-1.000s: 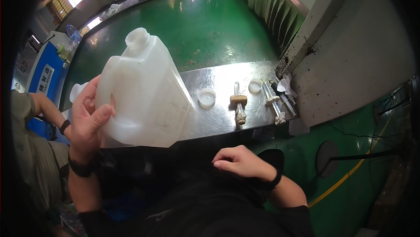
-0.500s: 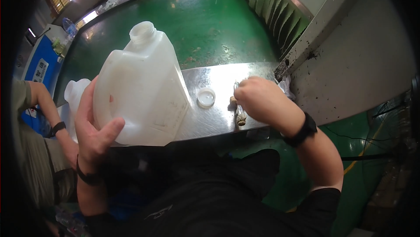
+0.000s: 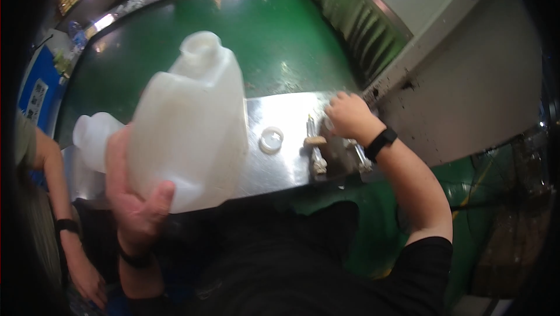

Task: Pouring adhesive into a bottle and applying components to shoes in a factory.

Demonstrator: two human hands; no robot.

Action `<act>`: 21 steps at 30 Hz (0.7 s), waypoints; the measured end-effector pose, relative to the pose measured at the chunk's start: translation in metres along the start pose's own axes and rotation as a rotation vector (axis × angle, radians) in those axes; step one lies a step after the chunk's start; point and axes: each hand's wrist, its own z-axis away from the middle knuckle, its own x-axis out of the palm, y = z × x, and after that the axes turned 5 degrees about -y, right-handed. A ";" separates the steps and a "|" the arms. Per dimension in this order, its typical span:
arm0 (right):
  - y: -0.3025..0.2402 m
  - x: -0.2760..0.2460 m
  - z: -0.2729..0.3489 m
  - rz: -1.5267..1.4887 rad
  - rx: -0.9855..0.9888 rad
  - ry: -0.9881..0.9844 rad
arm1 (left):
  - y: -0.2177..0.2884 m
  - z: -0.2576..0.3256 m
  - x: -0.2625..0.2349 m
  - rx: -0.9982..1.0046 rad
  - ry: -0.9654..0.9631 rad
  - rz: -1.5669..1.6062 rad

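Note:
My left hand (image 3: 137, 199) grips the lower left side of a big translucent white plastic jug (image 3: 189, 123), thumb in front. The jug tilts slightly, its uncapped mouth upward. To its right lies a round whitish cap (image 3: 272, 140) on the steel ledge. My right hand (image 3: 353, 119) is low over the ledge with curled fingers, and what they hold, if anything, is hidden. Beside it lies a slim shiny tool (image 3: 317, 158) with a tan piece (image 3: 315, 140) across it. Another slim shiny piece (image 3: 359, 155) lies partly under my right wrist.
A second white jug (image 3: 96, 138) stands at the left, next to a co-worker's arm (image 3: 55, 190). Beyond the steel ledge (image 3: 256, 179) spreads a green belt surface (image 3: 274, 36). A curtain of strips (image 3: 356, 21) and a grey metal panel (image 3: 461, 94) border the right.
My right hand has moved right, off the tool with the tan piece, uncovering it. The jug leans a little differently. The co-worker's hand has dropped lower, and the view has shifted slightly.

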 end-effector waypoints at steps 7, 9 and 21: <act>-0.003 -0.014 -0.002 0.047 -0.006 -0.007 | -0.004 -0.004 -0.002 0.185 -0.019 -0.062; 0.001 -0.049 0.003 -0.107 0.056 0.088 | -0.004 -0.003 -0.001 0.189 -0.014 -0.052; -0.037 -0.243 -0.030 -0.890 -0.279 0.657 | -0.003 -0.002 -0.001 0.252 0.022 -0.162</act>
